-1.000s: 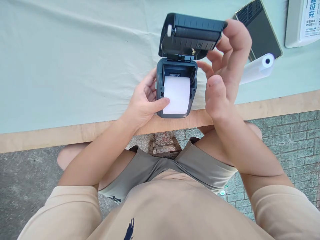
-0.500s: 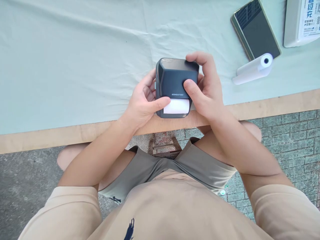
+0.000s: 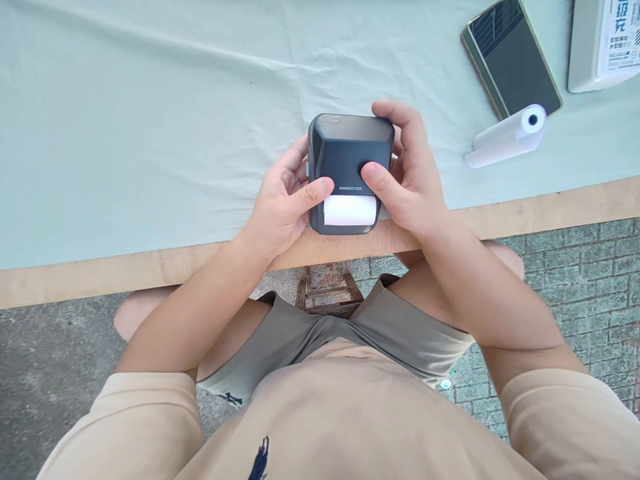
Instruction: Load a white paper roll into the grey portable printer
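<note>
A device (image 3: 343, 157) is being shown in blue-black with pale lettering (image 3: 350, 189), its paper (image 3: 350, 211) in plain white. The cloth (image 3: 150, 133) is being presented in pale mint green, the phone (image 3: 523, 70) in black edged with gold.

Closed dark printer (image 3: 345, 157), paper (image 3: 350, 211) protruding

The dark printer's (image 3: 345, 157) underside is hidden; its lettering (image 3: 359, 189) after "NIIMBOT" blurs; the white box (image 3: 585, 57) runs off the top and right edges.
</note>
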Demonstrator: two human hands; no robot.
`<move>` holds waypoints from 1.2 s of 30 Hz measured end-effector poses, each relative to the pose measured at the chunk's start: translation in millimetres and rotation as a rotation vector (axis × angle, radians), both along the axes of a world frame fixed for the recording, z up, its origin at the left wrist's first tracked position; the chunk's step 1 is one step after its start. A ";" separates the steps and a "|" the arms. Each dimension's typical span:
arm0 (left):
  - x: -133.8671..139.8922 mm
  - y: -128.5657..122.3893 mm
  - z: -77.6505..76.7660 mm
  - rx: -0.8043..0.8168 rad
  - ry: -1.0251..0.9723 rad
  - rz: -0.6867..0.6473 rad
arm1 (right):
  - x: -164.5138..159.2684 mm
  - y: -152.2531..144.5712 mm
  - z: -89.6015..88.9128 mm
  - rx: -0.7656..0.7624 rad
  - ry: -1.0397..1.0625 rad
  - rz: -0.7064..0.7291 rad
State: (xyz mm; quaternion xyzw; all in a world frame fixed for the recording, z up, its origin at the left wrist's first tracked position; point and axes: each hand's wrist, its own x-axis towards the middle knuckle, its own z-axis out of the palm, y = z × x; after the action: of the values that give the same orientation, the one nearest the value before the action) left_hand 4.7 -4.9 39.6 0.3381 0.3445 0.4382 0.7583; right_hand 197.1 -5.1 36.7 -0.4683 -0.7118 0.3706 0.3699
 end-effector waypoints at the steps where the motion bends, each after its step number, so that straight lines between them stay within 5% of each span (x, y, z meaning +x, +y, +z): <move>1: 0.3 0.0 -0.1 -0.004 -0.010 0.000 | -0.1 0.5 -1.6 0.021 -0.010 -0.006; 16: 1.8 -0.4 -1.0 -0.022 -0.051 0.009 | -3.6 3.4 -12.7 0.158 -0.149 -0.084; 26: 5.4 12.9 -29.4 0.179 -0.132 -0.054 | -2.2 5.0 -15.6 0.239 -0.045 -0.132; 30: 7.6 19.7 -40.0 0.280 -0.193 -0.107 | 5.4 14.2 -25.1 0.363 0.014 -0.005; 36: 9.4 5.8 -22.6 0.265 -0.075 -0.053 | -0.6 6.8 -14.8 0.261 0.055 -0.087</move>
State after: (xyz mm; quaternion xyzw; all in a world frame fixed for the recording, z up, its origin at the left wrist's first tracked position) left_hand 14.0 0.9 17.0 0.4275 0.2459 0.4719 0.7309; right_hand 196.5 1.7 21.9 -0.4360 -0.7227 0.2710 0.4627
